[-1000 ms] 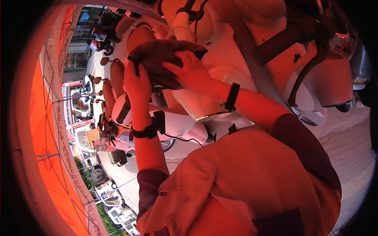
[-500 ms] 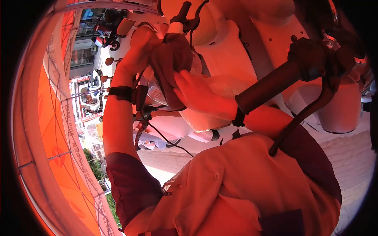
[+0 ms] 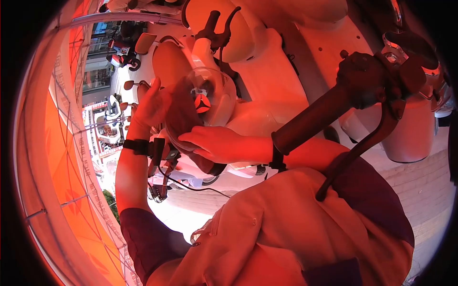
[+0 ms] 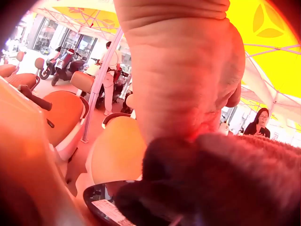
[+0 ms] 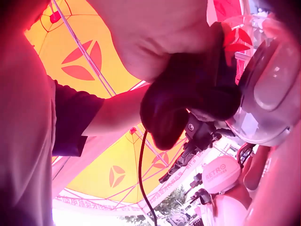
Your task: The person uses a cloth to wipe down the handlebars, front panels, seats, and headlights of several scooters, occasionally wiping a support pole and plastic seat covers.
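Observation:
A dark, fuzzy cloth (image 3: 183, 117) hangs in folds between my two hands, over the near-left side of a scooter's clear rounded windscreen (image 3: 225, 88). My left hand (image 3: 151, 107) holds the cloth's far-left side, its fingers partly hidden by the fabric. In the left wrist view the cloth (image 4: 225, 179) bunches below that hand. My right hand (image 3: 219, 144) lies on the near part of the cloth with fingers extended. The right wrist view shows the cloth (image 5: 188, 94) folded against the palm, beside the windscreen (image 5: 263, 127).
A black handlebar grip (image 3: 310, 117) with a brake lever crosses close over my right forearm. Another handlebar (image 3: 210, 31) and a pale scooter body (image 3: 267, 71) stand ahead. More scooters are parked at left, under a canopy (image 3: 71, 190). A person (image 4: 110, 66) stands in the background.
Both hands have carried the cloth left and toward me, down across the windscreen, uncovering more of it. My left hand has turned and swung outward; the handlebar grip has come over my right forearm.

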### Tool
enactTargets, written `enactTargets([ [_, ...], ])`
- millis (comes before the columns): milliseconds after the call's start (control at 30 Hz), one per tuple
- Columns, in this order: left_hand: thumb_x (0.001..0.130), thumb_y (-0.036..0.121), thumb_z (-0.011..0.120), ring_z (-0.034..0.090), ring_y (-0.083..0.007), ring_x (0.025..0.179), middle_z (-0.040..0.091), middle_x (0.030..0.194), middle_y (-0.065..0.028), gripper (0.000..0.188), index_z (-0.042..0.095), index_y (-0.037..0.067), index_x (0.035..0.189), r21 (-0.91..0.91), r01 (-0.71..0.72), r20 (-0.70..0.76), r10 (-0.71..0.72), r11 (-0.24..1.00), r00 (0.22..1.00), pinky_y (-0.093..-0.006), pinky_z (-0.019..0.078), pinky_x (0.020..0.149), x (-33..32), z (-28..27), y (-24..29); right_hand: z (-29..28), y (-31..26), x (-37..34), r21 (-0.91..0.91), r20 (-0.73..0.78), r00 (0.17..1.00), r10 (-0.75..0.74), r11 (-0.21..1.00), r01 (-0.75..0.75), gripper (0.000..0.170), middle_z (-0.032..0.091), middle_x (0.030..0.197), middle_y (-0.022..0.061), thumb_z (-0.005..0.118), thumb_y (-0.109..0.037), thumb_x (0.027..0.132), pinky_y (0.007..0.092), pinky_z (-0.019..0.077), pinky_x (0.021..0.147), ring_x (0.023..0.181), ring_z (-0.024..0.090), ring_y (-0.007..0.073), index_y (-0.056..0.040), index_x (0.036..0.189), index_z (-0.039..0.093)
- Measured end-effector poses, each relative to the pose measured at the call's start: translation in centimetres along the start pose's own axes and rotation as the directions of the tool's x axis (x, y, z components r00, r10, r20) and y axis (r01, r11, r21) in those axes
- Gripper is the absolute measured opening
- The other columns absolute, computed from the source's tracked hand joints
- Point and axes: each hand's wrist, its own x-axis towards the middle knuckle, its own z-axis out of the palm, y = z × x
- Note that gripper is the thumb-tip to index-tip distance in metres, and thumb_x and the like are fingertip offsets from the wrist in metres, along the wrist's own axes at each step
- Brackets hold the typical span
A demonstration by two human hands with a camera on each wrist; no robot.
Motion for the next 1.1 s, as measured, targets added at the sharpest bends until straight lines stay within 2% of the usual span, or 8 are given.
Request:
enactTargets([
  [167,0.098,0.059,0.036,0.054,-0.0235,0.118,0.054,0.134,-0.0084,0.074,0.038,0.001,0.143,-0.005,-0.037,0.16,0.038,0.999,0.986,-0.0356,0.0409,0.102,3.7,0.2,2.2,-3.3,1.9,1.2,-0.242,-0.3,0.928,-0.22,0.959,0.149,0.046,0.056,0.1,0.0106,0.067,-0.007,0.081,0.0397,0.0497,0.075,0.092,0.059,0.0305,-0.008,0.125,0.053],
  [300,0.099,0.056,0.039,0.056,-0.0243,0.113,0.054,0.133,-0.0076,0.066,0.041,0.007,0.142,-0.077,-0.038,-0.019,0.036,0.996,0.999,-0.0376,0.0458,0.096,3.5,0.6,-0.2,-3.0,1.5,2.3,-0.403,-0.275,0.88,-0.387,0.878,0.26,0.039,0.059,0.1,0.0107,0.068,-0.007,0.079,0.0386,0.0502,0.075,0.094,0.059,0.0283,-0.0072,0.117,0.059],
  [367,0.098,0.055,0.042,0.055,-0.0268,0.117,0.053,0.135,-0.0081,0.062,0.041,0.011,0.143,-0.09,0.011,0.034,-0.008,0.996,0.999,-0.0407,0.0431,0.101,2.5,0.9,-1.4,-1.2,1.1,1.6,-0.343,-0.265,0.903,-0.338,0.908,0.24,0.034,0.059,0.1,0.0105,0.067,-0.007,0.081,0.0382,0.0506,0.075,0.096,0.059,0.028,-0.0065,0.114,0.061],
  [467,0.098,0.053,0.044,0.051,-0.0282,0.124,0.05,0.139,-0.0113,0.065,0.039,0.007,0.143,0.096,-0.079,-0.246,0.101,0.992,0.964,-0.042,0.0394,0.106,-0.8,-3.5,-3.1,1.6,0.6,-0.3,-0.255,-0.189,0.95,-0.248,0.947,0.197,0.029,0.059,0.101,0.0105,0.064,-0.009,0.083,0.0378,0.0509,0.075,0.096,0.059,0.0277,-0.0064,0.112,0.062],
  [633,0.1,0.043,0.044,0.051,-0.0259,0.126,0.052,0.137,-0.0137,0.06,0.037,0.001,0.142,0.139,-0.083,-0.145,0.103,0.987,0.984,-0.0395,0.039,0.106,-3.7,-4.9,-2.6,0.8,-0.8,-0.6,-0.053,-0.026,0.987,-0.159,0.986,0.157,0.034,0.057,0.102,0.01,0.062,-0.006,0.082,0.0366,0.0509,0.076,0.095,0.058,0.0276,-0.01,0.116,0.062],
  [700,0.099,0.05,0.041,0.052,-0.0286,0.125,0.053,0.136,-0.0176,0.068,0.04,-0.006,0.138,-0.021,-0.061,0.026,0.062,0.998,0.998,-0.0406,0.0384,0.107,-1.8,1.3,-0.3,0.7,0.6,0.3,-0.217,-0.145,0.913,-0.381,0.913,0.346,0.04,0.057,0.102,0.0095,0.064,-0.003,0.078,0.0361,0.0507,0.076,0.095,0.058,0.0274,-0.0119,0.117,0.062],
  [967,0.1,0.047,0.041,0.058,-0.0303,0.115,0.058,0.129,-0.017,0.058,0.048,-0.001,0.133,-0.057,0.136,0.057,-0.132,0.989,0.99,-0.04,0.0455,0.1,4.7,1.3,1.5,-3.1,2.5,1.5,-0.214,-0.41,0.887,-0.213,0.968,0.134,0.047,0.055,0.102,0.0081,0.067,0.005,0.07,0.0349,0.0503,0.074,0.093,0.057,0.0268,-0.0131,0.114,0.066],
  [1100,0.1,0.04,0.046,0.061,-0.0274,0.11,0.062,0.123,-0.0147,0.051,0.05,0.0,0.131,0.123,0.064,-0.293,-0.025,0.99,0.956,-0.0395,0.0462,0.098,-1.2,1.8,-1.3,-0.8,3.0,0.6,-0.108,-0.273,0.95,-0.154,0.986,0.129,0.039,0.054,0.101,0.0077,0.065,0.001,0.075,0.0348,0.05,0.072,0.091,0.056,0.0267,-0.0128,0.111,0.065],
])
